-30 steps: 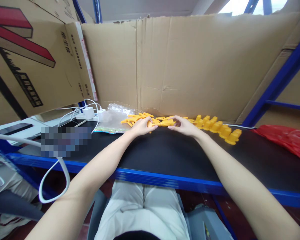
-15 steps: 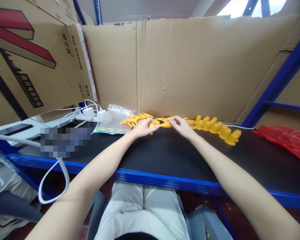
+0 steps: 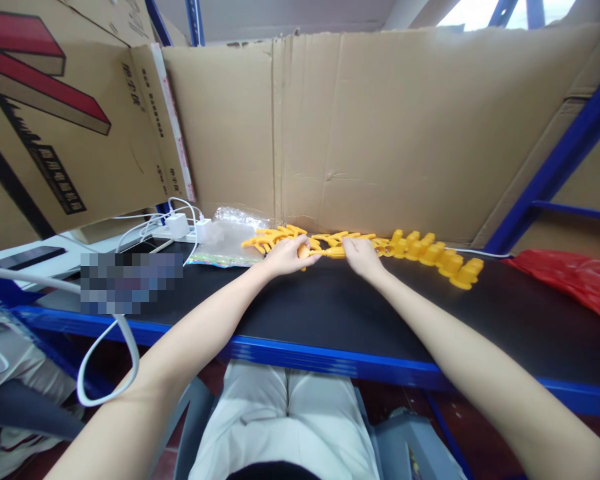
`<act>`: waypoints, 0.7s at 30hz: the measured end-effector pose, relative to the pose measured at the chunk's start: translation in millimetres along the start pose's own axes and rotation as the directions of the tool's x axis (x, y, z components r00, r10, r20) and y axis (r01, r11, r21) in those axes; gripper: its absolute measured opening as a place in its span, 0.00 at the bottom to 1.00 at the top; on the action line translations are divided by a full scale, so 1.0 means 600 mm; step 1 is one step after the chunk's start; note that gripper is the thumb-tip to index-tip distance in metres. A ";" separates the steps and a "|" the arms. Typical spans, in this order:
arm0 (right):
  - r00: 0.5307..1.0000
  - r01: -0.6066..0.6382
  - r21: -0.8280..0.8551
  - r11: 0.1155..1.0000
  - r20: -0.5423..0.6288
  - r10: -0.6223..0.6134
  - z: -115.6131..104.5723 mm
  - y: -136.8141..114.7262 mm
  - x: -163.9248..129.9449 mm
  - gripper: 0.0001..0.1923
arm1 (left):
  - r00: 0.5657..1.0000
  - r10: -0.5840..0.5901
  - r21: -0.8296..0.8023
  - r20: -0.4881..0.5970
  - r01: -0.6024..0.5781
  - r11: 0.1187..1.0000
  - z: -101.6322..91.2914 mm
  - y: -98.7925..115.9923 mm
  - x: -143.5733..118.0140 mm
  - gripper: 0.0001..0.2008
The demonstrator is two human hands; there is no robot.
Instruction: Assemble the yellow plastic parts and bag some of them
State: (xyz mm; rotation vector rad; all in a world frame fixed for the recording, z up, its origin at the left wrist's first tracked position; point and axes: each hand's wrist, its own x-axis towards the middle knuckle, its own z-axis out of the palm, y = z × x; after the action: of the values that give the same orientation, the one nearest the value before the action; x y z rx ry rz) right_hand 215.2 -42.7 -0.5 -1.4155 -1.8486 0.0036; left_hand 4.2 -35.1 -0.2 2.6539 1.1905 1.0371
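Note:
At the far side of the black tabletop (image 3: 330, 300) lies a heap of flat yellow plastic parts (image 3: 275, 237), and to its right a row of yellow cone-shaped plastic pieces (image 3: 433, 255). My left hand (image 3: 286, 256) is closed on one small yellow part (image 3: 304, 252) at the heap's near edge. My right hand (image 3: 363, 255) pinches a long yellow part (image 3: 333, 252) that points toward the left hand. The two hands are close together, with the parts almost meeting between them.
A cardboard wall (image 3: 370, 127) backs the table. A clear plastic bag (image 3: 225, 241) and white chargers with cables (image 3: 180, 225) lie to the left. A red plastic bag (image 3: 575, 280) sits at the right. A blue rail (image 3: 330, 363) edges the table front.
My right hand has drawn left and slightly back from the cone row, bringing its yellow part closer to the left hand. The left hand has barely moved.

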 end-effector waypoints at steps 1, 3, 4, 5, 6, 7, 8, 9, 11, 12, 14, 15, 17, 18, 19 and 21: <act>1.000 -0.017 -0.001 1.000 0.014 0.017 -0.002 -0.002 0.002 0.18 | 1.000 -0.002 0.007 0.003 0.002 1.000 0.000 0.000 0.000 0.17; 0.998 -0.061 -0.006 0.998 0.035 0.061 -0.005 -0.008 0.005 0.18 | 1.000 -0.003 0.019 0.004 0.003 1.000 -0.001 0.000 0.000 0.17; 0.995 -0.086 -0.005 0.996 0.049 0.087 -0.008 -0.010 0.006 0.18 | 1.000 -0.003 0.024 0.002 0.003 1.000 -0.001 0.001 0.000 0.17; 0.991 -0.115 -0.002 0.993 0.067 0.115 -0.010 -0.013 0.007 0.18 | 1.000 -0.002 0.031 -0.001 0.002 1.000 -0.001 0.001 0.000 0.17; 0.986 -0.143 0.006 0.990 0.090 0.142 -0.012 -0.015 0.008 0.18 | 1.000 0.001 0.037 -0.002 0.000 0.999 -0.001 0.002 0.000 0.17; 0.979 -0.173 0.017 0.985 0.115 0.170 -0.013 -0.017 0.008 0.18 | 1.000 0.003 0.043 -0.003 -0.003 0.999 -0.001 0.002 -0.001 0.17; 0.970 -0.203 0.029 0.979 0.140 0.197 -0.014 -0.019 0.008 0.19 | 1.000 0.005 0.049 -0.002 -0.005 0.999 -0.001 0.003 -0.001 0.17; 0.961 -0.234 0.041 0.971 0.162 0.224 -0.015 -0.020 0.008 0.20 | 1.000 0.007 0.052 -0.001 -0.007 0.999 -0.001 0.003 -0.001 0.17; 0.944 -0.287 0.074 0.955 0.188 0.270 -0.013 -0.019 0.009 0.20 | 1.000 0.008 0.048 -0.003 -0.008 0.999 -0.001 0.003 -0.001 0.18; 0.938 -0.307 0.099 0.947 0.196 0.284 -0.011 -0.017 0.009 0.20 | 1.000 0.007 0.041 -0.009 -0.007 0.999 -0.001 0.002 0.000 0.17; 0.936 -0.322 0.170 0.931 0.206 0.286 -0.006 -0.011 0.010 0.21 | 1.000 0.002 0.024 -0.024 -0.001 1.000 0.000 0.001 0.001 0.17; 0.942 -0.310 0.210 0.927 0.203 0.269 -0.002 -0.006 0.010 0.21 | 1.000 -0.002 0.015 -0.030 0.003 1.000 0.001 -0.001 0.002 0.17; 0.966 -0.236 0.282 0.930 0.174 0.193 0.003 0.002 0.009 0.22 | 0.999 -0.011 0.000 -0.033 0.011 1.000 0.002 -0.003 0.004 0.17; 0.979 -0.178 0.303 0.936 0.148 0.138 0.004 0.005 0.008 0.24 | 0.999 -0.013 -0.007 -0.033 0.013 1.000 0.003 -0.005 0.004 0.17; 0.990 -0.111 0.312 0.943 0.118 0.077 0.004 0.008 0.006 0.24 | 0.999 -0.014 -0.014 -0.032 0.014 1.000 0.004 -0.006 0.005 0.17; 0.998 0.020 0.290 0.957 0.047 -0.035 0.002 0.010 0.003 0.25 | 0.999 -0.012 -0.027 -0.033 0.011 1.000 0.006 -0.007 0.006 0.18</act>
State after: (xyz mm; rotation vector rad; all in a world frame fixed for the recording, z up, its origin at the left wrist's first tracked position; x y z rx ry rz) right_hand 219.2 -38.5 -3.1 -1.1948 -1.8234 0.2892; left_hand 5.0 -29.0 -2.3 2.6162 1.1881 1.0919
